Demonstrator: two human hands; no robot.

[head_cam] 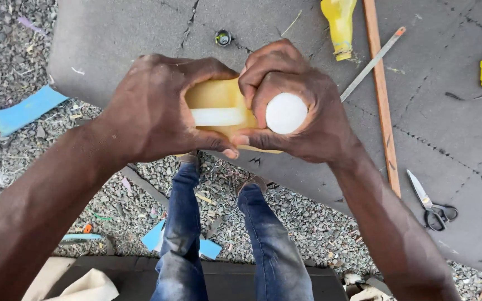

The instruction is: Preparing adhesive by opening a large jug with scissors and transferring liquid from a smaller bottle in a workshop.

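A yellow foam piece (pixel 218 97) is held up in front of the body, above the knees, gripped between both hands. The left hand (pixel 152 108) is wrapped over its left end, fingers (pixel 218 146) curled under and clamped on the lower edge. The right hand (pixel 302 111) is closed over the right end, and a white round disc (pixel 286 113) is pressed under its thumb, facing the camera. A white strip (pixel 217 116) is seen running left to right across the yellow face, so the long axis lies crosswise, from one hand to the other, with the disc at the strip's right end. Both hands are equally near; nothing is loose. Below, on the grey mat (pixel 453 139), scissors (pixel 430 203), a wooden slat (pixel 381 95) and a yellow bottle (pixel 338 25) are left well apart from the hands.
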